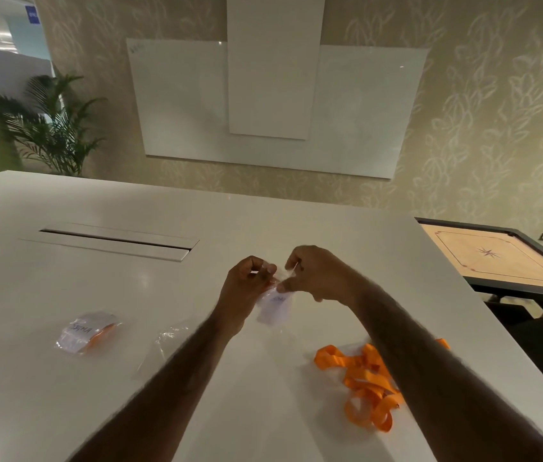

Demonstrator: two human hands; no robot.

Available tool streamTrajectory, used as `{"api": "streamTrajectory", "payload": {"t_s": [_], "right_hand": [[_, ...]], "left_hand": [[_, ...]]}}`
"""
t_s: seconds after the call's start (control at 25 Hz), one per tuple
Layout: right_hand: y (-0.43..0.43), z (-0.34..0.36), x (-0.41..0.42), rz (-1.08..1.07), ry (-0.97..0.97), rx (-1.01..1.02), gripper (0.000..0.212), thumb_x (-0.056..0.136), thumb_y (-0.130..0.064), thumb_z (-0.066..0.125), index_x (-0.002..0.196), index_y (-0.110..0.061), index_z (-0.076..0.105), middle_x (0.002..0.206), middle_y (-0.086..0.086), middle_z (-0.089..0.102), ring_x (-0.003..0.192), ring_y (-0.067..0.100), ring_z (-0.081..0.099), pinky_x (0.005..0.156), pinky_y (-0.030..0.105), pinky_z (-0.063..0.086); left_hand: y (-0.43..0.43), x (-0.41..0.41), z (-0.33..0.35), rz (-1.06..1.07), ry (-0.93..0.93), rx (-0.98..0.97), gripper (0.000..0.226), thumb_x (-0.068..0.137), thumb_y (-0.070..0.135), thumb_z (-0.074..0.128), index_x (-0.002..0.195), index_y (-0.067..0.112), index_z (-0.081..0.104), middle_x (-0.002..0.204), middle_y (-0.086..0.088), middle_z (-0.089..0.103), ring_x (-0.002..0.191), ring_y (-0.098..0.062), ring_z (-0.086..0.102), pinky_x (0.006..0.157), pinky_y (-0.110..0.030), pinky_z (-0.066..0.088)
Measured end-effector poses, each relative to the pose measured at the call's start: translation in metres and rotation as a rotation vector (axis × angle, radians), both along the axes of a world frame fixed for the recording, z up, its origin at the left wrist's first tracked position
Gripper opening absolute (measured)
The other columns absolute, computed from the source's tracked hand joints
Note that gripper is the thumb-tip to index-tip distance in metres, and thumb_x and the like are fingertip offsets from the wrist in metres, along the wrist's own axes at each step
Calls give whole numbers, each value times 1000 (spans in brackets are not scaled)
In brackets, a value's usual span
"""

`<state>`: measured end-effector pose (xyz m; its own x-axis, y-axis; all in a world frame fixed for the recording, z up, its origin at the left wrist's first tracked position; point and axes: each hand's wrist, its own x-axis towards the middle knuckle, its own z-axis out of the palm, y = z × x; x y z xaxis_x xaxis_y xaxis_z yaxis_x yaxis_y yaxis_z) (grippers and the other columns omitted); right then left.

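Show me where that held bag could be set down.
Bare white table beyond the held clear bag, right of the grey cable hatch; also between the forearms. Crowded: orange ribbon heap right, labelled filled bag and empty clear bag left.

Both hands are meeting above the white desk (263,221); the left hand (247,285) and the right hand (316,275) are pinching the top of a small clear bag (273,308) holding a white card; an orange lanyard pile (363,385) is lying under the right forearm; a filled labelled bag (87,331) and an empty clear bag (167,341) are lying to the left
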<state>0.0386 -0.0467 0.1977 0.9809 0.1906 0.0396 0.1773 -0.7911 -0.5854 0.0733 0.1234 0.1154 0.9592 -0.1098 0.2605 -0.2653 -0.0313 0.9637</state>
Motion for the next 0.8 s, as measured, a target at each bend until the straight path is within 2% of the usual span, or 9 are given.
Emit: {"api": "streamTrajectory", "payload": {"t_s": [0.12, 0.24, 0.28, 0.36, 0.44, 0.52, 0.6, 0.72, 0.8], "right_hand": [[1, -1, 1, 31, 47, 0, 21, 78, -15, 81, 87, -2, 68, 74, 13, 66, 41, 11, 52, 36, 16, 35], [-1, 1, 2, -19, 46, 91, 10, 78, -8, 76, 80, -1, 70, 55, 0, 58, 41, 8, 49, 35, 14, 31], [-3, 1, 2, -46, 38, 119, 8, 78, -8, 76, 79, -3, 70, 52, -2, 58, 39, 6, 48, 35, 14, 31], [-6, 2, 3, -72, 37, 150, 6, 79, -10, 75, 78, -6, 70, 56, 2, 61, 38, 5, 48, 37, 16, 32], [-10, 2, 4, -72, 61, 155, 9, 80, -12, 76, 80, -5, 70, 63, 8, 63, 42, 9, 49, 40, 19, 33], [-11, 2, 4, -77, 80, 121, 20, 80, -18, 78, 81, -1, 69, 60, 9, 59, 42, 11, 46, 42, 21, 32], [-10, 4, 5, -62, 50, 99, 28, 80, -21, 79, 78, 4, 66, 56, 5, 53, 38, 8, 42, 40, 20, 29], [-8, 7, 3, -3, -31, 136, 22, 84, -17, 75, 79, 2, 65, 60, -1, 51, 36, 2, 39, 37, 17, 31], [-8, 8, 1, 40, 0, 133, 16, 87, -15, 72, 79, -3, 65, 61, -2, 52, 36, 2, 40, 37, 16, 32]], "left_hand": [[-3, -3, 4, 11, -23, 88, 24, 97, 34, 65, 89, 11, 68, 76, 9, 71, 71, -3, 64, 63, -17, 48], [6, -3, 3, -268, 124, -11, 37, 101, 42, 56, 113, 8, 68, 101, -5, 74, 91, -18, 69, 79, -32, 55], [10, -2, 1, -370, 137, 9, 37, 100, 41, 58, 121, 11, 66, 110, -7, 73, 97, -19, 69, 84, -34, 56], [14, 1, -7, -460, 84, 105, 41, 92, 35, 69, 127, 15, 63, 108, -2, 73, 94, -14, 68, 80, -28, 56], [10, 4, -11, -428, 11, 145, 46, 83, 29, 76, 124, 13, 62, 99, 4, 71, 87, -12, 66, 72, -21, 52], [5, 7, -9, -373, -70, 154, 43, 77, 23, 80, 117, 23, 63, 100, 7, 71, 95, -17, 67, 75, -18, 53], [2, 6, -7, -395, -117, 143, 38, 78, 17, 84, 108, 33, 67, 96, 10, 72, 91, -14, 68, 77, -21, 55], [0, 10, -10, -454, -90, 236, 8, 87, 24, 78, 90, 24, 70, 83, 6, 71, 78, -9, 67, 72, -24, 54], [0, 10, -15, -439, -37, 259, 18, 82, 34, 79, 88, 20, 71, 84, 5, 71, 79, -8, 66, 73, -23, 52]]}}
